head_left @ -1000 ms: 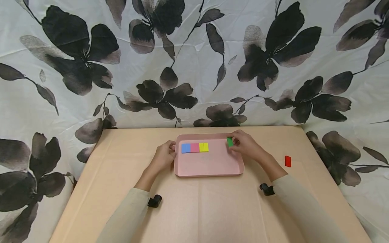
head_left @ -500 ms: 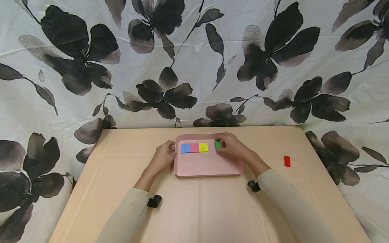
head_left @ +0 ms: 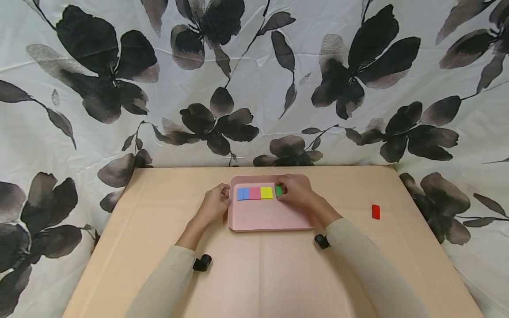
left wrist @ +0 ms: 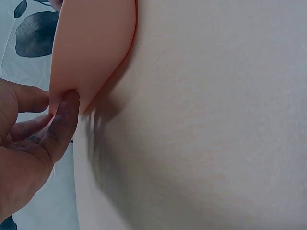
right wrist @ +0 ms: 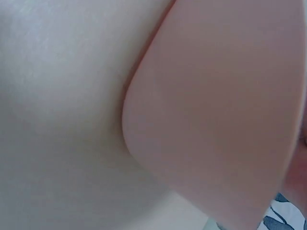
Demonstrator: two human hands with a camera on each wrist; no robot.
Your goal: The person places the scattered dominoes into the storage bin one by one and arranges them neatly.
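Note:
A pink rectangular tray (head_left: 266,216) lies on the table. My left hand (head_left: 214,204) pinches the tray's left rim; in the left wrist view, thumb and fingers (left wrist: 60,127) close on its edge. Inside the tray runs a row of flat coloured tiles: blue tiles (head_left: 243,194), a pink tile (head_left: 255,193) and yellow tiles (head_left: 266,193). Just right of the yellow ones, my right hand (head_left: 297,193) pinches a green tile (head_left: 278,190), with a narrow gap between them. The right wrist view shows mostly the tray's outer wall (right wrist: 216,110), hiding the fingertips and the green tile.
A red tile (head_left: 375,211) lies on the table (head_left: 258,278) to the right of the tray. Behind the table hangs a white cloth with dark flowers (head_left: 254,88). Small black devices are on both wrists.
My right hand has carried the green tile leftward from the tray's right rim to beside the yellow tiles. The left hand stays on the tray's rim.

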